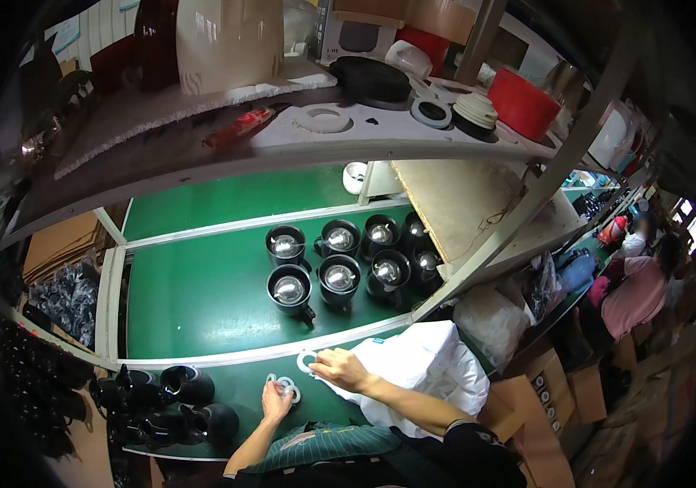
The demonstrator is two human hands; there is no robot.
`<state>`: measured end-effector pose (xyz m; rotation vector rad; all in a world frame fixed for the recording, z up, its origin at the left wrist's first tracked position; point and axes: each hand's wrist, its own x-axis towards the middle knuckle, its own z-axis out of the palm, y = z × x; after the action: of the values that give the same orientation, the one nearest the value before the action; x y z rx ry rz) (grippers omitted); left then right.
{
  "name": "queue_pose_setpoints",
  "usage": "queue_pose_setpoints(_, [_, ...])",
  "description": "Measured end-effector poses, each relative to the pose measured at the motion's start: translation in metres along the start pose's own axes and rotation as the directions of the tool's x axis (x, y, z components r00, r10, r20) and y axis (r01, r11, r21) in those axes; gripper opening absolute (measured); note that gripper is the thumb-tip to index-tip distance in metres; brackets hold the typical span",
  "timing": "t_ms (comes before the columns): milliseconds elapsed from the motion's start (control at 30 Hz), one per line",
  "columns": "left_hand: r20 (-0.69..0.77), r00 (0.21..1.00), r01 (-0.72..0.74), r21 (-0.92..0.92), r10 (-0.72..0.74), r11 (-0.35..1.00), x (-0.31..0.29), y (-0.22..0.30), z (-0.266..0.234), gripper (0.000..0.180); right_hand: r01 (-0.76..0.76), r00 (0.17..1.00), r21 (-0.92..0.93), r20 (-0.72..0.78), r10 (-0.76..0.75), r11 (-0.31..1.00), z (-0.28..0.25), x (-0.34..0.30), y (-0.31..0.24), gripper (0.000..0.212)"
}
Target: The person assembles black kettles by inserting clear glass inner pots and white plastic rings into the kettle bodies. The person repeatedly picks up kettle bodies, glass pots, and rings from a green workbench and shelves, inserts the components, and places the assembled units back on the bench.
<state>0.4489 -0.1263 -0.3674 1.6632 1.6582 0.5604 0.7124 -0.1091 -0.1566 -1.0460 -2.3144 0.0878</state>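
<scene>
Near the bench's front edge, my left hand (274,403) has its fingers closed on a few small white rings (289,382). Just right of it and slightly farther away, my right hand (343,371) pinches a single white ring (301,363) by its edge. A white plastic bag (437,370) lies under and beside my right forearm; its contents are hidden. Beyond both hands, several black kettle-like bodies (289,290) with shiny metal inside stand upright in two rows on the green work surface (201,285).
More black jug-shaped parts (187,385) lie at the left of the near bench. A cluttered shelf (380,150) spans above, with a post (527,220) slanting down at the right. Cardboard boxes (527,419) stand at lower right. Another person in pink (634,301) sits farther right.
</scene>
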Motion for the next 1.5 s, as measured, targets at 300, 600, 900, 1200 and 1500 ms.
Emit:
queue_pose_setpoints(300, [0.029, 0.998, -0.050, -0.049, 0.051, 0.998, -0.002, 0.009, -0.005, 0.050, -0.293, 0.879, -0.012, 0.391, 0.274, 0.956, 0.135, -0.052, 0.003, 0.021])
queue_pose_setpoints(600, [0.382, 0.664, -0.737, 0.193, 0.643, 0.647, -0.028, 0.079, -0.040, 0.056, 0.126, 0.861, -0.425, -0.403, -0.312, 0.896, -0.217, 0.147, -0.021, 0.032])
queue_pose_setpoints(900, [0.471, 0.648, -0.760, 0.355, 0.598, 0.545, -0.023, 0.014, 0.006, 0.044, -0.269, 0.962, -0.547, -0.188, 0.197, 0.792, -0.393, 0.319, 0.076, 0.049])
queue_pose_setpoints(1200, [0.451, 0.656, -0.749, 0.290, 0.606, 0.595, -0.023, 0.005, 0.005, 0.037, -0.232, 0.811, -0.257, -0.583, 0.040, 0.938, -0.427, 0.317, 0.083, 0.036])
queue_pose_setpoints(1500, [0.418, 0.651, -0.757, 0.290, 0.634, 0.586, -0.018, 0.002, 0.012, 0.033, 0.053, 0.712, -0.725, -0.455, -0.535, 0.687, -0.399, 0.250, 0.052, 0.043])
